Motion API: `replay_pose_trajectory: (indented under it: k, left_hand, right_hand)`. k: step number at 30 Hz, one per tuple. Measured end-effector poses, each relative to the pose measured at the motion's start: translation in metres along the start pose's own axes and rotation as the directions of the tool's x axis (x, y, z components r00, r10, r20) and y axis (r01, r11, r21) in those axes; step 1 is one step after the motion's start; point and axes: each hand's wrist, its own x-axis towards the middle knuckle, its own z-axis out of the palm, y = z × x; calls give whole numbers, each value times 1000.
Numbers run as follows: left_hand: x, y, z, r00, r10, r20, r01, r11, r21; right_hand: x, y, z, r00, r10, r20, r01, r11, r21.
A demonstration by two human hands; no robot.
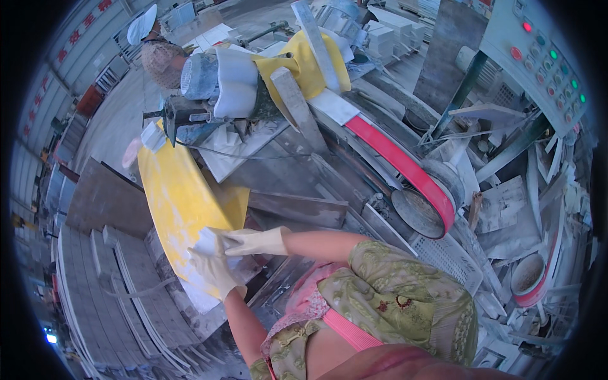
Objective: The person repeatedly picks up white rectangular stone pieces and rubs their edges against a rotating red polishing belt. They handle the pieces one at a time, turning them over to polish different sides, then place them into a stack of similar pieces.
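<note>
Both my hands wear cream rubber gloves and meet over a long yellow sheet smeared with white dust. Between them is a small white block. My left hand grips it from the near side, its fingers curled against the block. From the right, my right hand closes its fingers on the block's edge. Part of the block is hidden by the gloves. The yellow sheet slopes down from a machine to the near left, and dark boards lie beneath its right side.
Stacked grey slabs stand at left. A red belt runs around a pulley on the right, near a control panel with lit buttons. White offcuts are heaped beyond it. A person in a white cap is at the far left.
</note>
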Motion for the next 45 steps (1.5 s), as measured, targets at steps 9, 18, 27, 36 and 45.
replay_pose_trajectory:
  k: [9,18,27,36,45]
  left_hand:
    - [-4,42,-32,948,-227,222,245,968,-56]
    - [7,29,-7,961,-237,144,236,971,27]
    - [-5,24,-18,982,-146,124,157,984,-85]
    - [31,-31,-51,916,192,352,-249,960,126]
    - [14,-24,-54,946,189,264,-235,959,156]
  right_hand:
    - [-34,-44,-1,972,197,125,-175,970,-170]
    - [-36,-48,-3,980,171,101,-165,984,-65]
    - [-26,-36,28,973,218,79,-215,975,-48]
    - [-34,-61,86,972,49,228,-23,993,-115]
    - [-32,-13,70,988,62,141,-49,994,-96]
